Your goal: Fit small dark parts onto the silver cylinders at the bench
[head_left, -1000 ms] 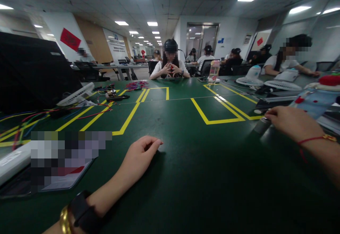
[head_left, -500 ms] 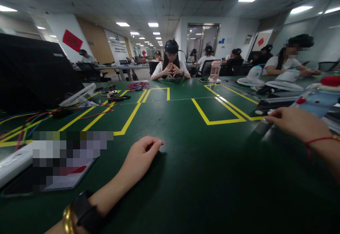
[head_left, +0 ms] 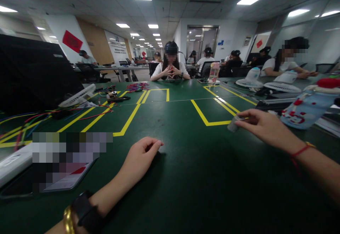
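My right hand (head_left: 259, 124) pinches a small grey cylinder (head_left: 233, 124) between thumb and fingers. The cylinder is tilted and slightly blurred, just over the green table (head_left: 186, 177), beside a corner of yellow tape (head_left: 219, 123). My left hand (head_left: 143, 154) rests on the table nearer the middle, its fingers curled in and the thumb against them. Nothing shows in its grasp. To the right of my right hand stands a light blue bottle (head_left: 305, 108) with a red top.
At left lie a phone-like slab (head_left: 74, 180), a white bar (head_left: 16, 159), loose coloured wires (head_left: 29, 120) and a large black box (head_left: 34, 72). White fans (head_left: 283, 83) and a pink bottle (head_left: 213, 74) stand farther back. A person (head_left: 170, 63) sits opposite.
My right hand has moved left, away from the blue bottle, carrying the grey cylinder with it. My left hand has stayed in place.
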`<state>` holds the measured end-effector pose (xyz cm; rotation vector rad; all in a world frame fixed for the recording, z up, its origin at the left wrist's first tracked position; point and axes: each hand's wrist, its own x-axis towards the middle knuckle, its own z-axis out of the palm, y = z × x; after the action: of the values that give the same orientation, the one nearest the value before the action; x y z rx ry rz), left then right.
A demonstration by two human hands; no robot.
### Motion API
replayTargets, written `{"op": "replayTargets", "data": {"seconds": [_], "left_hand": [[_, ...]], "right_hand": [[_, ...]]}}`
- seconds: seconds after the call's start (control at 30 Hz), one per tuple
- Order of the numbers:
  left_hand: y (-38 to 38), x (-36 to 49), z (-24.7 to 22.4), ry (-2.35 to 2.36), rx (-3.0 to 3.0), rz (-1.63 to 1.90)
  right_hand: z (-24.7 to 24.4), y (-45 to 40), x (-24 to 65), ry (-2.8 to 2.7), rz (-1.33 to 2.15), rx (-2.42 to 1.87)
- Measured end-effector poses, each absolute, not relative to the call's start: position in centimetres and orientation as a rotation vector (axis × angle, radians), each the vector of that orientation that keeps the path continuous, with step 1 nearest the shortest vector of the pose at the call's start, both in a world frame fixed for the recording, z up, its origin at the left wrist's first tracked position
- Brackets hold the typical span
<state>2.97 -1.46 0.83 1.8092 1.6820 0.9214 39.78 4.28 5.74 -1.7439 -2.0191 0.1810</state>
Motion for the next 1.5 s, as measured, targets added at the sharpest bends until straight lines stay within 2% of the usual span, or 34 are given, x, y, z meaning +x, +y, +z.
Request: {"op": "replayTargets", "data": {"seconds": [0.13, 0.27, 0.4, 0.53, 0.67, 1.0, 1.17, 1.37, 1.5], "left_hand": [[-1.5, 3.0, 0.8, 1.688, 1.819, 0.922], [-1.3, 2.8, 0.5, 1.682, 1.819, 0.928], [-1.4, 3.1, 0.5, 1.659, 1.865, 0.965], [-2.6, 5.0, 1.6, 1.488, 2.017, 1.041], [-3.6, 7.3, 2.8, 1.326, 2.133, 0.971], [-3.1, 8.2, 3.3, 1.333, 2.148, 1.034], [-3.3, 7.4, 2.9, 1.363, 2.031, 1.122], [-3.1, 7.0, 0.7, 1.418, 2.174, 0.797], [-2.9, 7.4, 0.1, 1.429, 2.236, 0.705]], "right_hand": [[4.1, -0.1, 32.1, -2.132, 0.485, -1.238], [2.2, -2.8, 27.9, -2.238, 0.626, -0.964], [1.1, -3.2, 27.4, -2.225, 0.681, -0.922], [0.2, -3.0, 27.4, -2.066, 0.904, -0.968], [-0.3, -3.0, 27.2, -1.937, 1.058, -0.946], [0.5, -2.9, 27.0, -2.023, 1.076, -0.963], [0.6, -2.9, 27.2, -2.036, 0.874, -1.039], [0.3, -3.0, 27.4, -2.038, 0.761, -1.106], [0.3, -3.1, 27.3, -2.063, 0.69, -1.102]]}}
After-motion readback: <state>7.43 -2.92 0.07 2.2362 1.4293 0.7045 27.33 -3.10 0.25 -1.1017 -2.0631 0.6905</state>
